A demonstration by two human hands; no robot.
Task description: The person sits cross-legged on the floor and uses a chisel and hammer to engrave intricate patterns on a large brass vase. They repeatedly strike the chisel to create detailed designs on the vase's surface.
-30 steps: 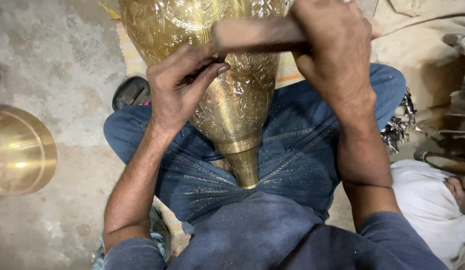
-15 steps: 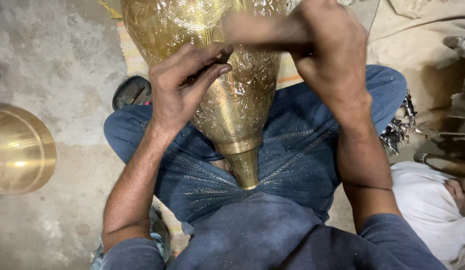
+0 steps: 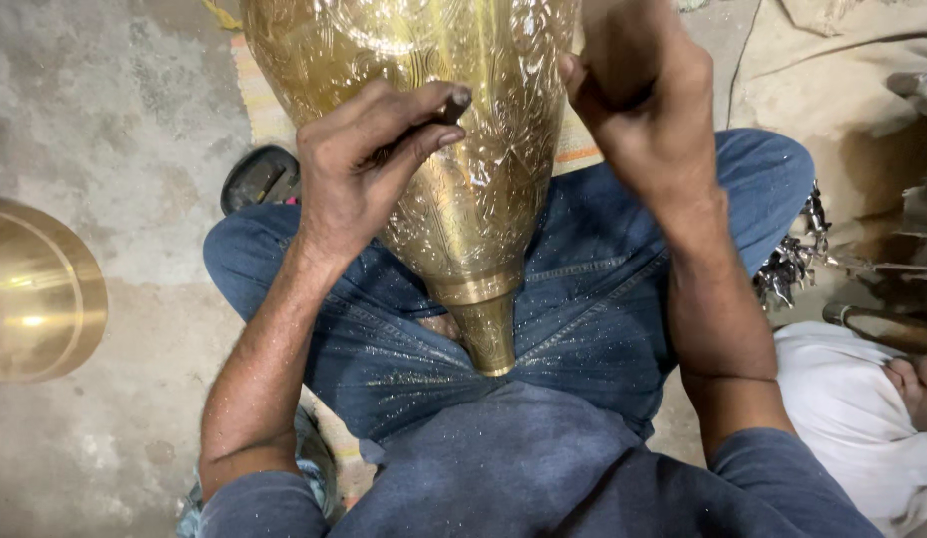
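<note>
The narrow neck of the brass vase (image 3: 453, 199) lies in my lap, on my jeans (image 3: 583, 329), pointing at six o'clock, and its wide engraved body goes up toward twelve. My left hand (image 3: 369, 164) rests on the vase at ten o'clock from the neck, fingers pressed together and pinching a thin dark chisel (image 3: 438, 115) against the metal. My right hand (image 3: 643, 105) is at one o'clock, closed in a fist; what it grips I cannot tell. I judge I am in the middle of engraving the pattern, and the next stroke needs the tip kept steady. At nine o'clock a brass bowl (image 3: 40, 294) sits on the concrete floor (image 3: 115, 120); at four o'clock is white cloth (image 3: 842, 399).
</note>
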